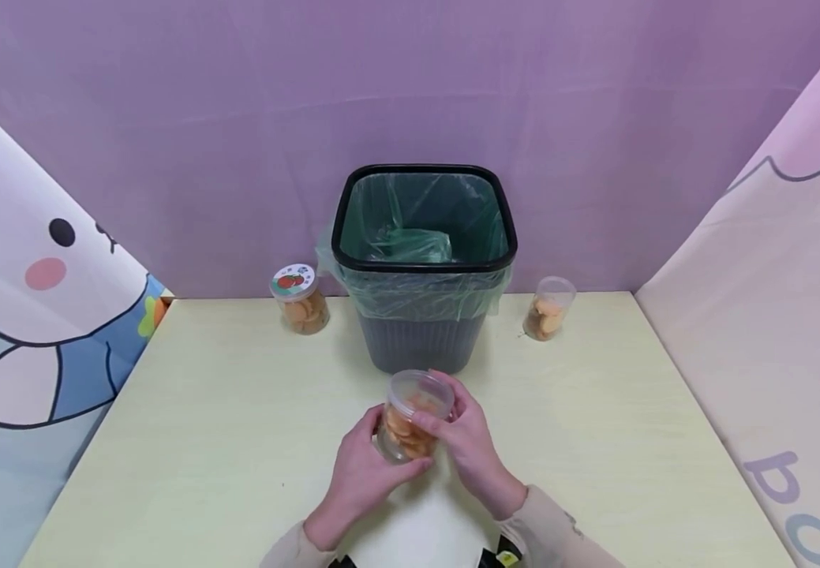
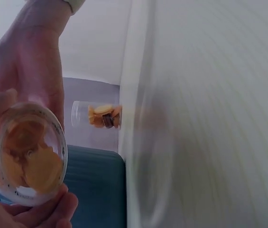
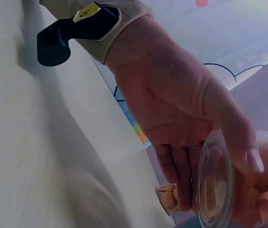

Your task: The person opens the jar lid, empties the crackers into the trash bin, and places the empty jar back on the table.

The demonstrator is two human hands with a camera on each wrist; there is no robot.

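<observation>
Item: a clear, cylindrical plastic jar of orange-brown biscuits, held up just on the near side of a dark grey, ribbed plastic bin with a black rim.

Handling: the left hand had fingers and thumb curled round the jar's lower wall; the right hand grasped it nearer the top, thumb across the front.

Risks, as judged: a drop, should either grasp have slackened on smooth plastic; a spill over the pale wood-grain table before the bin, had the jar tipped further with its top uncovered (whether a lid sealed it could not be told); a knock against the bin, close behind; a dented wall, from too hard a squeeze.

Appearance: transparent, tilted, ringed near the top; biscuits heaped loosely toward the base, with small marks round the base's edge.
</observation>
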